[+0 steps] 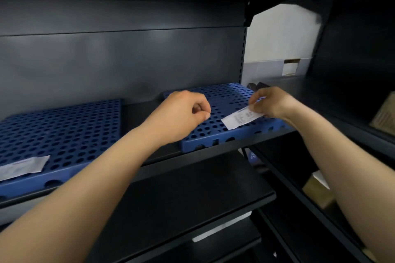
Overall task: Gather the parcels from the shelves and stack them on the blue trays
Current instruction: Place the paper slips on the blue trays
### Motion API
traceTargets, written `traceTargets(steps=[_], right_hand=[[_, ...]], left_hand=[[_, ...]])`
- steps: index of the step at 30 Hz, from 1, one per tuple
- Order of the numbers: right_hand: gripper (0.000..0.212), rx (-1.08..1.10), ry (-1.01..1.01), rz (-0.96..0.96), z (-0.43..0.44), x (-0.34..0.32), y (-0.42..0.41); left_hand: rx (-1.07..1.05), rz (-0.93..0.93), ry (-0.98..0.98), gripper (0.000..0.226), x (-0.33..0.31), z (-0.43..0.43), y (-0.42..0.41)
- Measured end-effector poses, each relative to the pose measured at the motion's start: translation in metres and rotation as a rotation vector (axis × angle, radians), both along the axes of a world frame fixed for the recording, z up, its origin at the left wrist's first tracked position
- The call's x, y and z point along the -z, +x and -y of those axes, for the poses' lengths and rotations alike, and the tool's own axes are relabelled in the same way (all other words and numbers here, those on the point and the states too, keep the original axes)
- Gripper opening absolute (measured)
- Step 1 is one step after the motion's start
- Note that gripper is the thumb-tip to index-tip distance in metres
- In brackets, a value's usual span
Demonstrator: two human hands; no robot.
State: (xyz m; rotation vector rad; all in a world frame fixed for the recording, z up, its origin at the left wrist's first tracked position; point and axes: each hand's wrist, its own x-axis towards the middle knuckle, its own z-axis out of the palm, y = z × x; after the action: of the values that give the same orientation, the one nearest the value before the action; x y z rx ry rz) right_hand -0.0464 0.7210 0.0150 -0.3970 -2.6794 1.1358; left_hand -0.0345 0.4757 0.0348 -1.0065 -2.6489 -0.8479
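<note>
Two blue perforated trays lie on a dark shelf: the left tray [64, 126] and the right tray [224, 96]. My right hand [271, 102] pinches a small white printed slip [239, 118] that lies over the right tray's front right part. My left hand [181, 115] hovers over the same tray's left edge with fingers curled and nothing in it. A flat white packet [21, 166] rests on the front left corner of the left tray.
A white box [284, 36] stands behind the upright at the back right. Brown cardboard parcels sit on the neighbouring shelves at right [384, 113] and lower right [318, 192]. Dark shelves [192, 188] run below the trays.
</note>
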Motion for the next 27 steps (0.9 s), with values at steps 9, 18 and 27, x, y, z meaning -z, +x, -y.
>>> traceTargets(steps=[9, 18, 27], right_hand=[[0.009, -0.029, 0.108, 0.008, 0.007, 0.013, -0.013], [0.042, 0.021, 0.163, -0.023, 0.005, 0.011, -0.008], [0.03, 0.174, 0.18, -0.261, 0.003, -0.007, 0.047]], left_hand=[[-0.002, 0.017, -0.047, 0.007, 0.005, -0.024, 0.004], [0.037, -0.005, -0.034, 0.008, 0.0, -0.037, 0.011], [0.232, -0.053, 0.018, 0.007, -0.014, -0.055, 0.017]])
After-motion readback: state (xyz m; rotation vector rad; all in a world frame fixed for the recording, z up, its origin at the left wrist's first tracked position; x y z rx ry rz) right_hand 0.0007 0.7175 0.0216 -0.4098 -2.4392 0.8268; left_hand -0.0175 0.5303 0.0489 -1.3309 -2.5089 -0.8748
